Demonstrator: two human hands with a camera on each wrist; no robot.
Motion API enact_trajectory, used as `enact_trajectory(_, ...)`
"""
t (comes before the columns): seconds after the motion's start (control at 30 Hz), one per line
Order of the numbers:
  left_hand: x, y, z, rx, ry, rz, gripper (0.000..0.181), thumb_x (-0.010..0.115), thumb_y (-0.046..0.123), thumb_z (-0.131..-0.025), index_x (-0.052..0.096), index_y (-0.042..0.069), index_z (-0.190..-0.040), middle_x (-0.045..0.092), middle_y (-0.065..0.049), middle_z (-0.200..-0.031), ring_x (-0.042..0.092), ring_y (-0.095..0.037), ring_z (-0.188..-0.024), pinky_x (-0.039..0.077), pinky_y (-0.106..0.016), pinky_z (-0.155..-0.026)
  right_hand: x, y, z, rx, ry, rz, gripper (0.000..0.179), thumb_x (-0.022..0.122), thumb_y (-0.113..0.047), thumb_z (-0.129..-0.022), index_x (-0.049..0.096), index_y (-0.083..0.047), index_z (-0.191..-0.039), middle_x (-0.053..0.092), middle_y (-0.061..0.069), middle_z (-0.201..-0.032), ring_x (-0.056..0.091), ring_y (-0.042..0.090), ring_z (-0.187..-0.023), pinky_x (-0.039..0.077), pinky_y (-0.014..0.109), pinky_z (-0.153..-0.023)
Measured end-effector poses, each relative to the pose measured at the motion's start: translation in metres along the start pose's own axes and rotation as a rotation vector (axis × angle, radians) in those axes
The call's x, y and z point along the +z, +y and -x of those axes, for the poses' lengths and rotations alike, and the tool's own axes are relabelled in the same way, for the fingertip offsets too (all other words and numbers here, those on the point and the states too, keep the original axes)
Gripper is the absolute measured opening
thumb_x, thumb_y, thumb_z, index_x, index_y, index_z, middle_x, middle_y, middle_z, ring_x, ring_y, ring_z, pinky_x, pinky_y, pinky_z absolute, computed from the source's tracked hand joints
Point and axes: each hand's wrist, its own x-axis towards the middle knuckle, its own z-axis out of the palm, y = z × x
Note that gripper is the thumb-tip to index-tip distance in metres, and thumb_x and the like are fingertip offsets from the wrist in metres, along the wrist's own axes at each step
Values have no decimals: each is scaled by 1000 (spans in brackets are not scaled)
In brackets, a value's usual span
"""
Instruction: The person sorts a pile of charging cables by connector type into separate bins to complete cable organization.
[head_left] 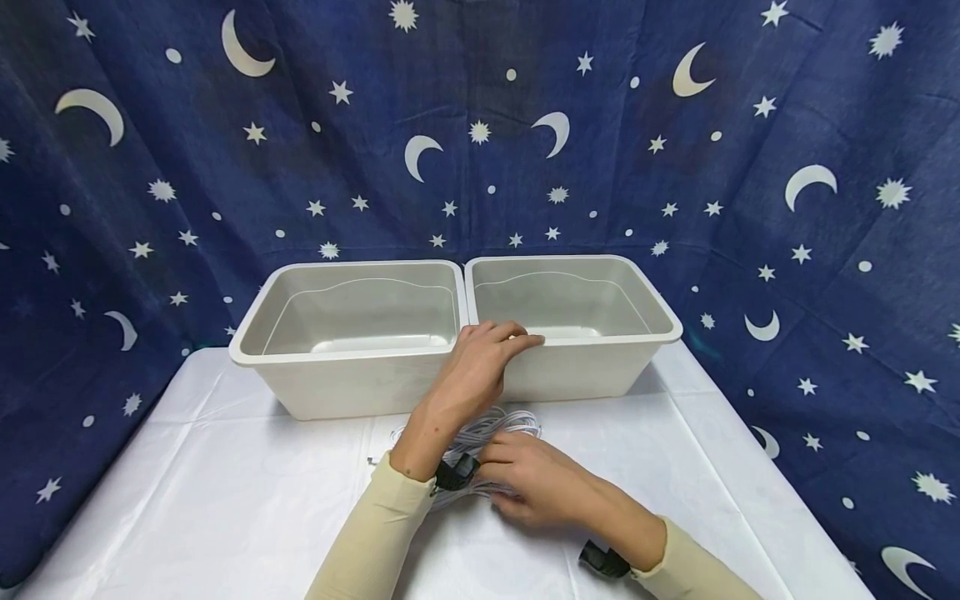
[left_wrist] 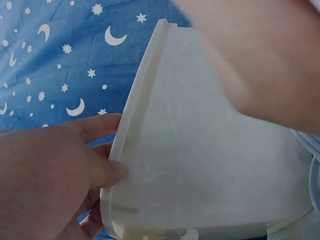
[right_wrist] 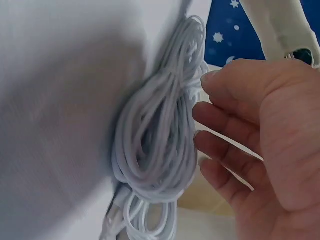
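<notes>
Two pale grey plastic bins stand side by side, a left bin (head_left: 337,387) and a right bin (head_left: 581,373). My left hand (head_left: 480,358) holds the front rim of the right bin near its left corner. In the left wrist view, the thumb lies on the wall's near face and the fingers reach behind the rim. On the cloth before the bins lies a coiled bundle of white cable (right_wrist: 155,135), partly hidden by my left arm in the head view. Beside it is my right hand (right_wrist: 280,130), its fingers loosely bent with the fingertips close to the coils.
White cloth (head_left: 225,508) covers the table under the bins. Behind and on both sides hangs a blue curtain (head_left: 465,100) with moons and stars. My left forearm (head_left: 367,533) crosses in front of the bins. Black straps (head_left: 603,560) sit on the wrists.
</notes>
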Motion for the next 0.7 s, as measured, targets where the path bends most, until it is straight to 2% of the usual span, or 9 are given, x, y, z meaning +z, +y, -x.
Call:
enact_trajectory(0.2, 0, 0, 1, 0, -1, 5, 73, 55, -19, -87, 68, 28, -142, 68, 7, -129, 61, -20, -108, 47, -41, -92, 8, -5, 0, 2, -62, 4, 30, 85, -19, -82, 71, -17, -108, 60, -6, -107, 60, 13, -104, 50, 32, -97)
enact_trajectory(0.37, 0, 0, 1, 1, -2, 2, 71, 55, -18, -89, 68, 28, -142, 68, 7, -130, 62, -20, -111, 47, -41, -91, 11, -8, 1, 1, -72, 28, 33, 83, -19, -82, 69, -16, -112, 58, -5, -106, 60, 13, -103, 51, 32, -95)
enact_trajectory(0.5, 0, 0, 1, 3, -1, 3, 70, 56, -17, -90, 68, 28, -142, 68, 6, -130, 62, -20, -112, 47, -41, -92, 14, -11, 0, 5, -59, 79, 30, 84, -21, -81, 69, -16, -107, 58, -5, -102, 60, 14, -99, 52, 33, -91)
enact_trajectory(0.7, 1, 0, 1, -3, -3, 5, 70, 56, -17, -91, 68, 28, -142, 68, 6, -131, 62, -20, -114, 47, -42, -94, 22, -18, -4, 31, -57, 223, 27, 84, -29, -81, 69, -17, -99, 65, -3, -102, 63, 18, -102, 52, 36, -95)
